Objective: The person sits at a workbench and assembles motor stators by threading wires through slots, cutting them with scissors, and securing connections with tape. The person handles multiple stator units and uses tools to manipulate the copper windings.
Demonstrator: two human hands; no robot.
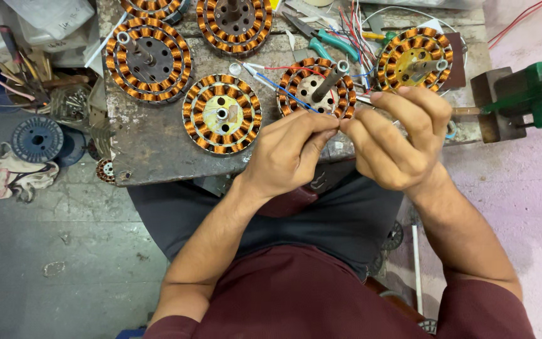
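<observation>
Where the hands meet: while both hands work just in front of the shafted stator (317, 88), the left hand (286, 154) and right hand (396, 141) come together fingertip to fingertip.
Fingers: pinched narrow on both hands, seemingly on a thin wire (283, 86) end, though it is too fine to make out for sure.
Wire: the blue lead runs from the stator's left side toward the fingertips.
Stator: on the table (152, 135), just beyond the fingers, its shaft tilted up and right.
Nearer hand: left.
Around the stator: another copper-wound stator (222, 113) to its left, one (414, 59) to its right, pliers (321, 36) behind, a green vise (537, 94) well right.
</observation>
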